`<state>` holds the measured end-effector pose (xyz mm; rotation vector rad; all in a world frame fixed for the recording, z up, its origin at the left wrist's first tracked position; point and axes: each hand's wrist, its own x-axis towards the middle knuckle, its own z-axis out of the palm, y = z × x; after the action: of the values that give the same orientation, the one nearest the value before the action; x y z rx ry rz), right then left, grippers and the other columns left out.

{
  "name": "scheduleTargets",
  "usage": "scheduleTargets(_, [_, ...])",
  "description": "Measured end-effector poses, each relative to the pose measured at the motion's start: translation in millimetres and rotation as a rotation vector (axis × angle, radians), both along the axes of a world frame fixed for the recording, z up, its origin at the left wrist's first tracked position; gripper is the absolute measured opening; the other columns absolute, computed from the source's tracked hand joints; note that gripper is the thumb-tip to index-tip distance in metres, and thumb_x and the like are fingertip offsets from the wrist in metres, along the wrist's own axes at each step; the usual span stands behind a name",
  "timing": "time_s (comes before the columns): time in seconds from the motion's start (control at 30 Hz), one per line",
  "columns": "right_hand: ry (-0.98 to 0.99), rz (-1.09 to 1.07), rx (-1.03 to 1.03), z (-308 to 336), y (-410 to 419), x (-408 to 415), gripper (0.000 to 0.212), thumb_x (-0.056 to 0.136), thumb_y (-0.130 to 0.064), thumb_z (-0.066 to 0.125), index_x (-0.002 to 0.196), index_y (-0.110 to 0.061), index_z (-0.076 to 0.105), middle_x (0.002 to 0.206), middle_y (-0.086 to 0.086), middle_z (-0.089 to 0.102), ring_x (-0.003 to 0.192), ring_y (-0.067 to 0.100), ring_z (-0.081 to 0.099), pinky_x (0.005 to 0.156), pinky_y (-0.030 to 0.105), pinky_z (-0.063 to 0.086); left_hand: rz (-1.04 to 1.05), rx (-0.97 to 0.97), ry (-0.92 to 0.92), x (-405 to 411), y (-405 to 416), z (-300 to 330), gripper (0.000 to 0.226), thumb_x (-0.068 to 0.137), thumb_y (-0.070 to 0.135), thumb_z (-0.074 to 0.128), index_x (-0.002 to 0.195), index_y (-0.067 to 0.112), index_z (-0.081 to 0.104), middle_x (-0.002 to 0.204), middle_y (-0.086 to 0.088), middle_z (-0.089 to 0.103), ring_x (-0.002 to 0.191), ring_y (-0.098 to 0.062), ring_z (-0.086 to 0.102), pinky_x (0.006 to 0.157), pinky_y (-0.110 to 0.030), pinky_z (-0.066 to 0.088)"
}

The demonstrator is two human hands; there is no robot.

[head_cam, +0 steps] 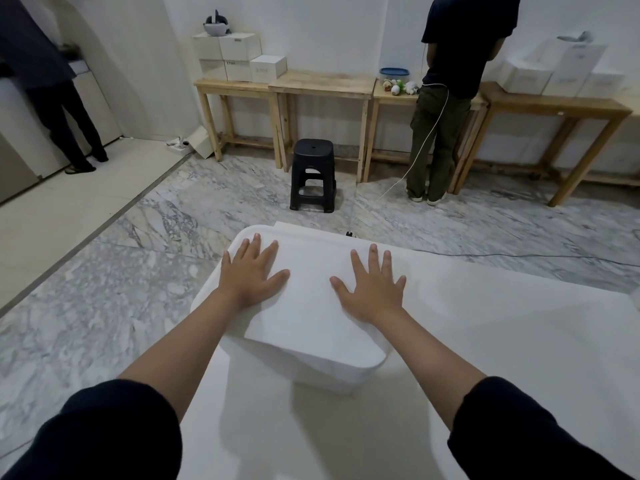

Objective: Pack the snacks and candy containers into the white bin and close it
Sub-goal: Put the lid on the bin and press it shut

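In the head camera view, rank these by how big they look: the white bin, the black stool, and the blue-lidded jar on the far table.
1. White bin, though it is nearest the camera.
2. Black stool.
3. Blue-lidded jar, farthest away, so its true size is unsure.

a single wide-angle view from the wearer's head, looking forward and steeply down. both forearms reach in from the bottom corners, close to the lens, with the white counter [502,341] filling the lower right. its left edge runs up the middle of the frame. beyond the far edge the view takes in marble floor [121,289], a black stool [313,174] and wooden tables [322,84] along the far wall, well apart and bowed by the lens.
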<state>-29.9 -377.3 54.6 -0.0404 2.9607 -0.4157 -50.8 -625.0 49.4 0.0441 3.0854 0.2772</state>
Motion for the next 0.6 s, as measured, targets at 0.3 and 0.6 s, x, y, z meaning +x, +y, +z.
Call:
scheduleTargets(0.3, [0.02, -0.01, 0.009, -7, -1, -3, 0.077, 0.088, -0.07, 0.023, 0.152, -0.033, 0.001, 0.159, 0.0, -0.021, 0.145, 0.026, -0.023, 0.11, 0.064, 0.011, -0.039, -0.036, 0.128, -7, -10, -7, 0.089, 0.066, 0.086, 0.02, 0.144, 0.044, 0.025, 0.158, 0.0, 0.02, 0.143, -0.026, 0.02, 0.115, -0.048, 0.018])
scheduleTargets(0.6, [0.015, -0.011, 0.028, 0, -24, -7, 0.084, 0.09, -0.058, 0.026, 0.151, -0.007, 0.001, 0.158, 0.021, -0.014, 0.146, 0.034, -0.017, 0.112, 0.06, -0.007, -0.049, -0.032, 0.054, -2, -8, -3, 0.091, 0.065, 0.086, 0.017, 0.146, 0.044, 0.019, 0.16, -0.002, 0.013, 0.146, -0.026, 0.013, 0.116, -0.05, 0.013])
